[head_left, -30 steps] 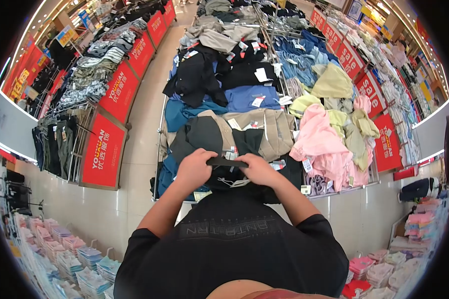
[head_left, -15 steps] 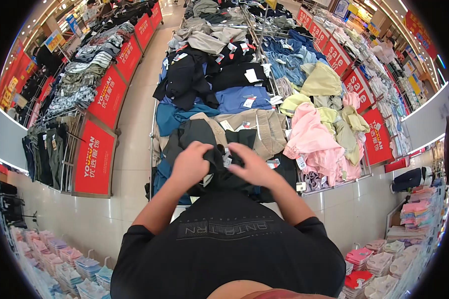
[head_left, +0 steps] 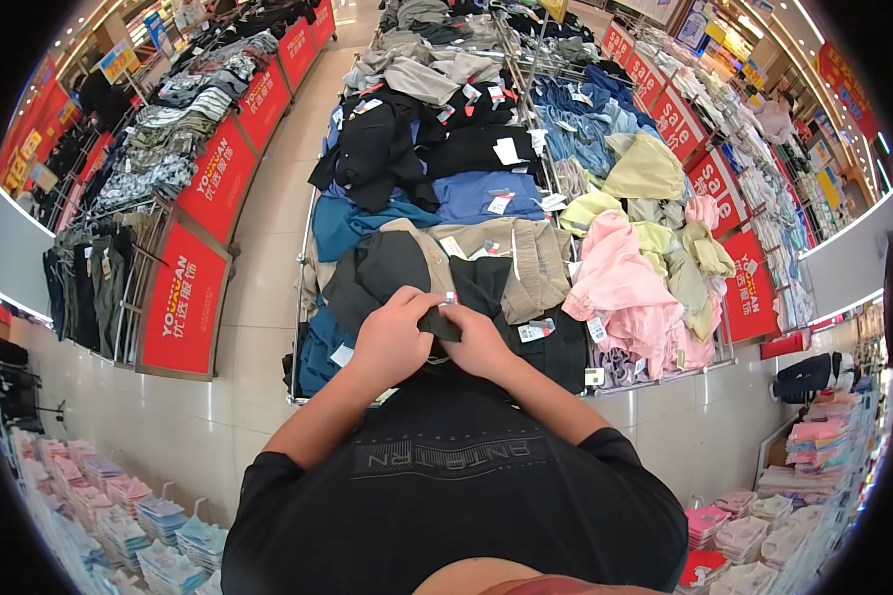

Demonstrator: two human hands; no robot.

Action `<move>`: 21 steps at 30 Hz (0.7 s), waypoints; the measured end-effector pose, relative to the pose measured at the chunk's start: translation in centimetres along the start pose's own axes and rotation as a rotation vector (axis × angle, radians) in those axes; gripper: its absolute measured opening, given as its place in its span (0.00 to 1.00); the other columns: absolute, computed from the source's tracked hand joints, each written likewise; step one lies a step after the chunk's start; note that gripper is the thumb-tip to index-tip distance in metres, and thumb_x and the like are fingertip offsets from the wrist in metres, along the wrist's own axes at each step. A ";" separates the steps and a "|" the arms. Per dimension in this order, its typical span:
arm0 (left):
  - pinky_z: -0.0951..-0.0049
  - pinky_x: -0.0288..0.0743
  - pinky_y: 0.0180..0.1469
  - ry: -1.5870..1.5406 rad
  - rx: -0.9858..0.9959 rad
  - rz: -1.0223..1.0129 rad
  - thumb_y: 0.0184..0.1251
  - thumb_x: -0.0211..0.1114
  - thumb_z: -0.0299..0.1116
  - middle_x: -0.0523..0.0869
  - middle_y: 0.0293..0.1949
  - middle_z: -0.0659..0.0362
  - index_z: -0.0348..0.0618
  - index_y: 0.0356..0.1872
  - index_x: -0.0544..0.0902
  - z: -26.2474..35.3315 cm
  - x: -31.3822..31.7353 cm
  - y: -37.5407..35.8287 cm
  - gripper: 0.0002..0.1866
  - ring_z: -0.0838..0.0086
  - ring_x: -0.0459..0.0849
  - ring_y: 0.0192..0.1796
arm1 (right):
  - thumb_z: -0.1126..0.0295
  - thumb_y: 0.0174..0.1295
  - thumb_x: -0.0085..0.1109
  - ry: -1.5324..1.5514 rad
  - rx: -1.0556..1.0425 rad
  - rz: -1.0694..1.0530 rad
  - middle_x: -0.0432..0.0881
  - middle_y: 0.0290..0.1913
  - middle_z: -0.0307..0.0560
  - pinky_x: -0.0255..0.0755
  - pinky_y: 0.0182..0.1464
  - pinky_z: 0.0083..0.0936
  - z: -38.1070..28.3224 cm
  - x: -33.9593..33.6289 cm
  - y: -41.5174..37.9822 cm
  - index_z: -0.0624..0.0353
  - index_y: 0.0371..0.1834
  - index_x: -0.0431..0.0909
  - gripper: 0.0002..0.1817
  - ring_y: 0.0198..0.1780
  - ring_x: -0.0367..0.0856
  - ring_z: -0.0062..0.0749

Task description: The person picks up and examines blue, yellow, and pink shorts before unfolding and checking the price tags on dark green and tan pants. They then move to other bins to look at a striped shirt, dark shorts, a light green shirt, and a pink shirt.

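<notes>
A dark grey garment lies on the near part of the clothing table, and I hold its near edge. My left hand is closed on it, fingers bent over the cloth. Close beside it, my right hand pinches the same edge. A small white label shows between the fingertips. Beyond and to the right lie beige trousers. Black clothing with a paper tag is right of my right hand.
Pink clothing is heaped at the table's right. Blue and black garments lie farther back. A red sign panel fronts the left rack. Stacks of folded clothes stand low on both sides.
My hands have come together at the garment's edge, the right moving left and its spread fingers closing. The tag on the black clothing is now uncovered. The view has shifted slightly.
</notes>
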State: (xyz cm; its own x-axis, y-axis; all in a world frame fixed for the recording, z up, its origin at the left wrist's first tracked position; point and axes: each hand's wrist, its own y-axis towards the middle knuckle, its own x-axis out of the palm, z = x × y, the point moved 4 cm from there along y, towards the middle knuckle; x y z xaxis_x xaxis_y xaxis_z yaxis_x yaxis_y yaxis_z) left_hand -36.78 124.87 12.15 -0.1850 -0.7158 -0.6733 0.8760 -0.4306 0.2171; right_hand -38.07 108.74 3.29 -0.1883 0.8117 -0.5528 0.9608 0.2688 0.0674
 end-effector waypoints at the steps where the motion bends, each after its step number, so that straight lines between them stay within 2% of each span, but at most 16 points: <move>1: 0.63 0.81 0.52 0.000 0.008 0.028 0.50 0.60 0.19 0.85 0.48 0.52 0.43 0.52 0.86 0.2 -0.5 0.0 0.25 0.53 0.86 0.49 | 0.78 0.53 0.66 -0.055 -0.040 0.068 0.85 0.53 0.56 0.78 0.59 0.38 1.1 -0.2 0.0 0.61 0.58 0.78 0.26 0.56 0.84 0.52; 3: 0.61 0.81 0.51 0.033 0.081 0.123 0.50 0.61 0.19 0.85 0.48 0.53 0.44 0.52 0.85 0.0 -2.0 0.1 0.24 0.53 0.86 0.48 | 0.81 0.48 0.65 -0.179 -0.077 0.199 0.85 0.54 0.54 0.78 0.59 0.40 3.4 -1.4 -0.5 0.58 0.57 0.80 0.28 0.57 0.83 0.53; 5: 0.63 0.81 0.53 0.050 0.038 0.195 0.49 0.59 0.15 0.85 0.48 0.52 0.44 0.51 0.86 -0.8 -3.8 0.0 0.25 0.52 0.86 0.50 | 0.81 0.51 0.62 -0.192 0.082 0.223 0.85 0.55 0.53 0.76 0.60 0.40 5.9 -4.0 -1.6 0.54 0.57 0.82 0.26 0.58 0.82 0.53; 6: 0.63 0.80 0.53 0.082 0.017 0.230 0.49 0.58 0.13 0.85 0.48 0.52 0.44 0.51 0.86 -1.3 -4.8 -0.2 0.26 0.52 0.85 0.50 | 0.80 0.52 0.62 -0.213 0.127 0.268 0.85 0.53 0.53 0.77 0.58 0.40 9.7 -5.0 -2.2 0.52 0.56 0.83 0.25 0.57 0.83 0.53; 9: 0.62 0.79 0.54 0.089 -0.070 0.225 0.48 0.56 0.11 0.85 0.49 0.51 0.43 0.52 0.86 -3.7 -6.0 -0.6 0.28 0.51 0.85 0.50 | 0.80 0.56 0.58 -0.275 0.268 0.364 0.88 0.48 0.54 0.78 0.53 0.39 11.9 -10.6 -4.3 0.54 0.51 0.86 0.19 0.51 0.86 0.52; 12: 0.63 0.79 0.55 0.109 -0.098 0.235 0.48 0.55 0.10 0.85 0.49 0.51 0.42 0.51 0.86 -6.0 -4.7 -0.3 0.28 0.52 0.85 0.52 | 0.85 0.52 0.55 -0.213 0.336 0.409 0.89 0.45 0.53 0.78 0.56 0.32 10.5 -14.5 -4.6 0.60 0.50 0.86 0.21 0.49 0.87 0.42; 15: 0.64 0.78 0.56 0.106 -0.067 0.322 0.47 0.54 0.09 0.85 0.49 0.51 0.42 0.49 0.87 -6.6 -5.2 0.1 0.28 0.51 0.84 0.53 | 0.85 0.50 0.52 -0.149 0.132 0.539 0.88 0.44 0.53 0.78 0.54 0.33 5.7 -17.9 -4.6 0.62 0.45 0.87 0.20 0.49 0.87 0.45; 18: 0.63 0.78 0.57 0.075 -0.126 0.367 0.47 0.53 0.09 0.85 0.49 0.51 0.41 0.49 0.86 -5.0 -7.1 0.2 0.27 0.51 0.84 0.54 | 0.86 0.47 0.51 -0.178 0.069 0.610 0.88 0.42 0.53 0.78 0.54 0.31 3.5 -20.4 -4.8 0.64 0.41 0.86 0.19 0.47 0.87 0.45; 21: 0.62 0.76 0.61 0.138 -0.081 0.230 0.50 0.52 0.12 0.85 0.51 0.50 0.40 0.48 0.86 -7.5 -5.9 0.4 0.25 0.53 0.83 0.57 | 0.84 0.50 0.51 -0.063 0.225 0.501 0.88 0.36 0.50 0.78 0.47 0.27 4.9 -19.9 -4.1 0.64 0.38 0.86 0.16 0.41 0.86 0.37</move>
State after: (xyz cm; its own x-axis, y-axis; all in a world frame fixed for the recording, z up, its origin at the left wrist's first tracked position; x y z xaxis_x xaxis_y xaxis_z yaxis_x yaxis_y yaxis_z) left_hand -31.97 133.07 10.92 0.0806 -0.7060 -0.7036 0.9218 -0.2157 0.3221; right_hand -37.29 88.96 9.96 0.3091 0.7773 -0.5480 0.9508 -0.2658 0.1593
